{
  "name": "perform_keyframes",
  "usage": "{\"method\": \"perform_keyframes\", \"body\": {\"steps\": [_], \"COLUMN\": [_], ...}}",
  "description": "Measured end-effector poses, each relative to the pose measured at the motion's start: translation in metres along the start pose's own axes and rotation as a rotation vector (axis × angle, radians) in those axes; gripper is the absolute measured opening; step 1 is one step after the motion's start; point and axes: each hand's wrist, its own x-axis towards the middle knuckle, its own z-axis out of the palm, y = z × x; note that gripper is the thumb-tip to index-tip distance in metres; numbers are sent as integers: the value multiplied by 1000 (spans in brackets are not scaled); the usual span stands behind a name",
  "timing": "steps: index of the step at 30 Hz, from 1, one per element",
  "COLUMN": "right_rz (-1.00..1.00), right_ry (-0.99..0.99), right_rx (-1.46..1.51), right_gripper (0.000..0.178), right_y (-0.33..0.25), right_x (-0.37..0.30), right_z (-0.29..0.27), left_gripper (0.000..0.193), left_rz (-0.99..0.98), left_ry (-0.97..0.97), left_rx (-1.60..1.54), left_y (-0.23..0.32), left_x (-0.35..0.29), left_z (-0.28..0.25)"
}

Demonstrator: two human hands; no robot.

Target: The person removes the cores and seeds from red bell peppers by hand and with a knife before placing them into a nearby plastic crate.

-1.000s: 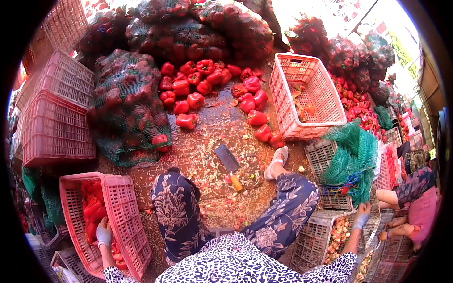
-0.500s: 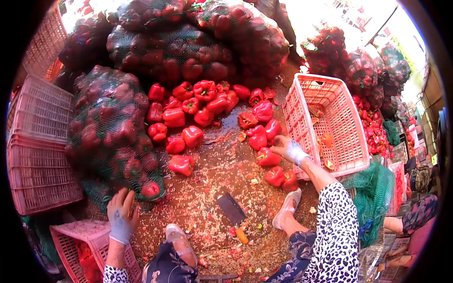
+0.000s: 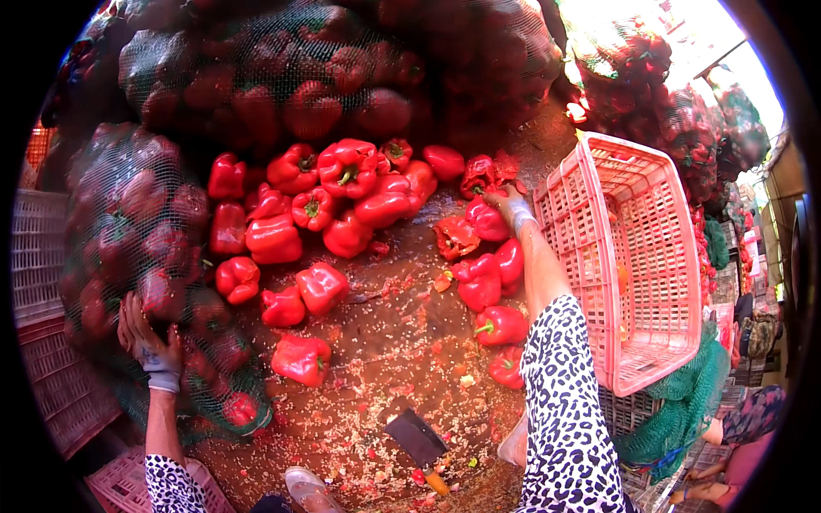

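My left hand (image 3: 147,338), in a pale glove with bare fingers, lies with fingers stretched against a green net sack (image 3: 128,231) full of red bell peppers. On the right, my right hand (image 3: 510,205) reaches over a red bell pepper (image 3: 487,220), its fingers extended along the upper side; whether they grip it is not clear. Just beyond is a torn, crushed pepper (image 3: 478,176). Several whole peppers (image 3: 477,282) lie below this hand. A larger heap of loose red peppers (image 3: 346,168) sits between the two hands.
A pink plastic crate (image 3: 603,282) stands tilted at the right. A cleaver (image 3: 416,438) lies on the seed-strewn floor (image 3: 359,445) near my feet. Full net sacks (image 3: 282,85) wall off the back. Stacked crates (image 3: 64,385) are at the left, green netting (image 3: 676,410) at the right.
My right hand has moved forward from the nearer peppers to the farther one. My left hand has moved forward onto the net sack. The view has shifted forward.
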Motion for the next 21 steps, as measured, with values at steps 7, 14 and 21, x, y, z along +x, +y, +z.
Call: {"method": "perform_keyframes", "body": {"steps": [7, 14, 21], "right_rz": [-329, -218, 35], "right_ry": [-424, 287, 57], "right_rx": [105, -212, 350], "right_gripper": [65, 84, 83], "right_y": [-56, -77, -18], "right_x": [-129, -46, 77], "right_z": [53, 12, 42], "left_gripper": [72, 74, 76], "left_rz": [59, 77, 81], "left_ry": [63, 85, 81], "left_rx": [117, 114, 142], "left_y": [-1, -6, -5], "left_x": [0, -2, -2], "left_z": [-3, 0, 1]}}
